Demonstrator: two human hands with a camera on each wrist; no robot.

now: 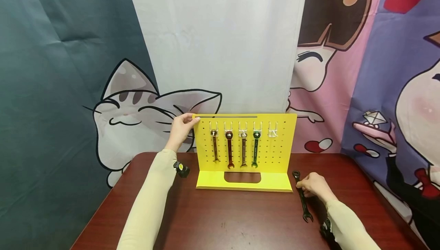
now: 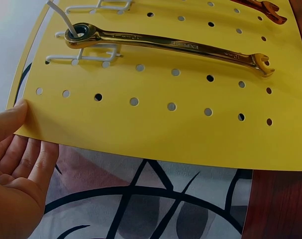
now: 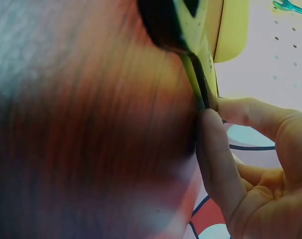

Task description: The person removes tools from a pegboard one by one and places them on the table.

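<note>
My left hand (image 1: 181, 129) pinches the upper left corner of a yellow pegboard stand (image 1: 275, 154), thumb in front and fingers behind, as the left wrist view shows. Several combination wrenches hang on its white hooks by their ring ends: a gold wrench (image 2: 175, 45) nearest that hand, then a red wrench (image 1: 230, 150), a bronze-grey wrench (image 1: 243, 150) and a green wrench (image 1: 256, 150). Right of the stand, my right hand (image 1: 314, 186) pinches a dark wrench (image 1: 303, 200) near its ring end, low over the table, its open end pointing toward me.
The stand rests on a reddish-brown table (image 1: 220, 219). At its right, a white hook (image 1: 273, 131) holds no wrench. Behind the table hangs a cartoon-printed curtain (image 1: 220, 44). Each wrist wears a small black camera, such as the left wrist camera (image 1: 182, 170).
</note>
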